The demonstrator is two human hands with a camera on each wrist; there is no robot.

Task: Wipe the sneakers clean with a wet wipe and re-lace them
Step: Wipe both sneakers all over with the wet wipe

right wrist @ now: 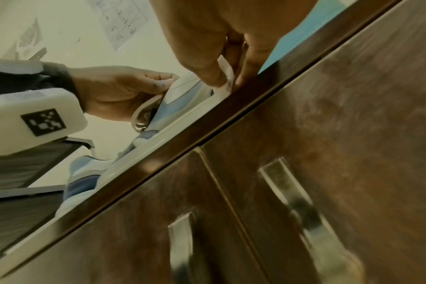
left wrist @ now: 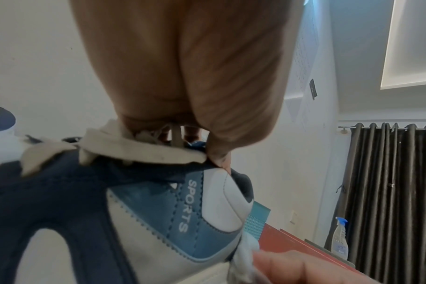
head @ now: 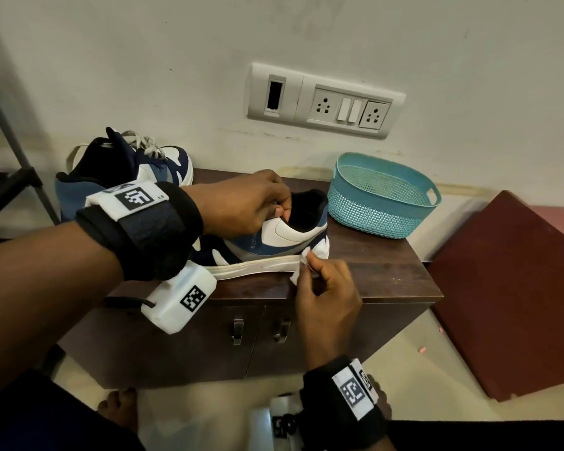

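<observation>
Left hand (head: 245,203) pinches collar of near blue-and-white sneaker (head: 267,245) on dark wooden cabinet (head: 388,275). Right hand (head: 326,288) fingers pinch crumpled white wet wipe (head: 302,266) against sneaker's heel sole. Risk: sneaker sits at cabinet's front edge; hard rubbing could slide it off, or wipe could slip from pinch.

One word can be read — "SPORTS" — on the sneaker's (left wrist: 144,209) blue side panel.

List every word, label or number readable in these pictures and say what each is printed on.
"SPORTS": on the blue side panel of the near sneaker, steadied by the left hand; partly legible in the head view.
Wrist-band tags: square code patterns, no readable words.
Spray bottle label: too small to read.
Paper on the wall: blurred, unreadable.
</observation>
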